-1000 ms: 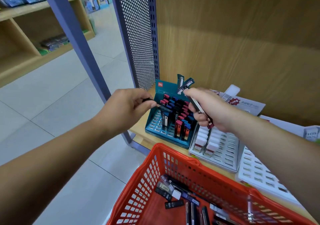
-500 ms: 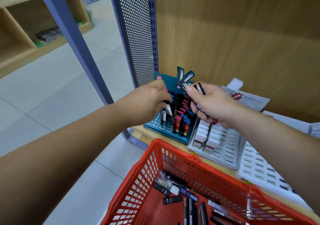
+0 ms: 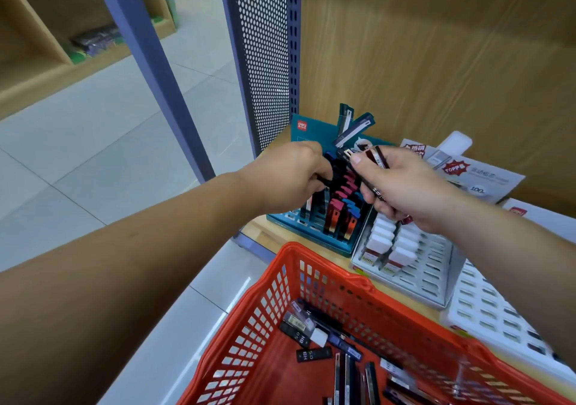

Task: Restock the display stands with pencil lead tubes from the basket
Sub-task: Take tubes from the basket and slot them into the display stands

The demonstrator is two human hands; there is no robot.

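Head view: left hand (image 3: 290, 180) pinches a dark lead tube (image 3: 324, 182) over the teal stand (image 3: 311, 130), likely to slot it; right hand (image 3: 402, 186) grips spare tubes (image 3: 378, 159) as supply; more lie in the red basket (image 3: 327, 277).

red plastic lattice basket (image 3: 311, 280); behind the basket, matt wood-grain back panel (image 3: 436, 46), perforated painted metal side panel (image 3: 265, 46); glossy tiled floor (image 3: 93, 155).

perforated blue panel (image 3: 265, 62) beside wood backboard (image 3: 436, 46); pale tiled floor (image 3: 78, 155); far wooden shelving (image 3: 37, 71)
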